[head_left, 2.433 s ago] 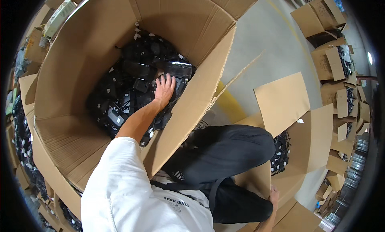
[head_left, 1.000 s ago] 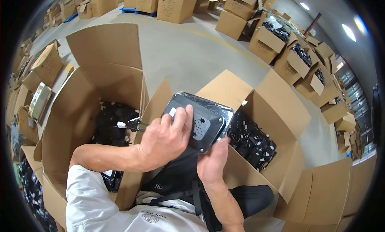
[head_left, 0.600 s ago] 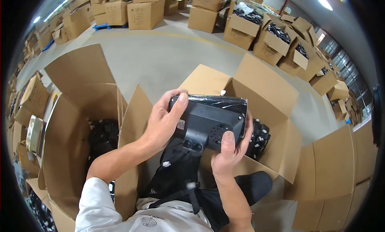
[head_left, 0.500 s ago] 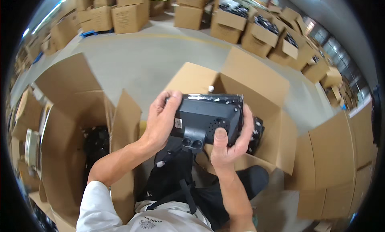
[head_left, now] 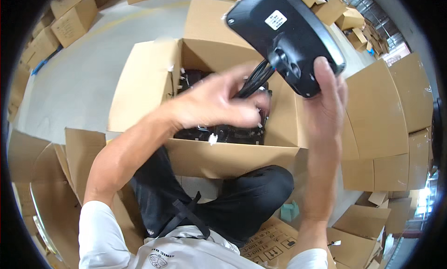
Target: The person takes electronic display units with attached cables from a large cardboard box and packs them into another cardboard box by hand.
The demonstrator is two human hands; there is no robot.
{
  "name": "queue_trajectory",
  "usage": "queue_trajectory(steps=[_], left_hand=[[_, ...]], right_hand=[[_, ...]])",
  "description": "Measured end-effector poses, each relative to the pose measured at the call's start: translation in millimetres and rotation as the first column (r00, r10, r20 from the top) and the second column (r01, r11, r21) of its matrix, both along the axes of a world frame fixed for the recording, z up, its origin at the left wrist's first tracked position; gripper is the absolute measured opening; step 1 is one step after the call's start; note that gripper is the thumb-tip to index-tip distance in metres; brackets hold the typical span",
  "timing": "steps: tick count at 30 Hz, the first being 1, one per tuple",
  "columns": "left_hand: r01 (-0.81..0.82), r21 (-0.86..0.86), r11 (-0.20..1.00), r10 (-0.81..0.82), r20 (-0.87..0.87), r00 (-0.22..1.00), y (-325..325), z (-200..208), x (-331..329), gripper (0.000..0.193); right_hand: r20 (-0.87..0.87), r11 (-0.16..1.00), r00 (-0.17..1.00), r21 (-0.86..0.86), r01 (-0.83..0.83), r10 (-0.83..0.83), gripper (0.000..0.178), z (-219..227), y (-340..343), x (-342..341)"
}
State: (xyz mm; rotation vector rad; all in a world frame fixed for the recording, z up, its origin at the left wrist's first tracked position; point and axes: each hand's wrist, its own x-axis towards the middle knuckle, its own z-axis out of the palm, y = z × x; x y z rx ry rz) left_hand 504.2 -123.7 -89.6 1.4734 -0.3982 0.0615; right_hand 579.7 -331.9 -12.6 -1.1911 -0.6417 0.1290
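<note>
A black, monitor-like unit with rounded corners, a white label and a swivel mount hangs tilted above the right side of an open cardboard box. My right hand grips its lower right corner, thumb on the back. A bundle of black cables runs from the mount into my left hand, whose fingers curl round it, slightly blurred by motion. Below that hand, several black units with cables and white connectors lie in the box, partly hidden by my forearm.
Tall cardboard cartons stand close on my right. Another open carton is at my left, with its flaps up. My crossed legs are against the near side of the box. More cartons line the far floor.
My view has turned toward the box. The unit is now higher, farther right and tilted. My left hand has gone from the unit's edge to the cables; my right still grips the unit.
</note>
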Motion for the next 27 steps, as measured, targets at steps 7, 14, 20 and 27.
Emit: queue_trajectory(steps=[7, 14, 20, 27], left_hand=[[-0.316, 0.858, 0.404, 0.154, 0.277, 0.949, 16, -126, 126, 0.026], [-0.469, 0.882, 0.042, -0.216, 0.467, 0.858, -49, -243, 168, 0.015], [-0.372, 0.924, 0.089, -0.317, 0.38, 0.869, -95, -318, 128, 0.036], [-0.286, 0.953, -0.097, -0.363, 0.233, 0.902, -85, -331, 117, 0.054]], right_hand=[[-0.65, 0.884, 0.646, -0.461, 0.084, -0.4, 0.05, -198, -83, 102], [-0.411, 0.482, 0.463, -0.875, 0.041, -0.785, 0.046, -296, -60, 102], [-0.495, 0.534, 0.529, -0.841, -0.091, -0.689, 0.057, -372, -125, 140], [-0.336, 0.206, 0.677, -0.941, -0.267, -0.655, 0.069, -392, -104, 139]])
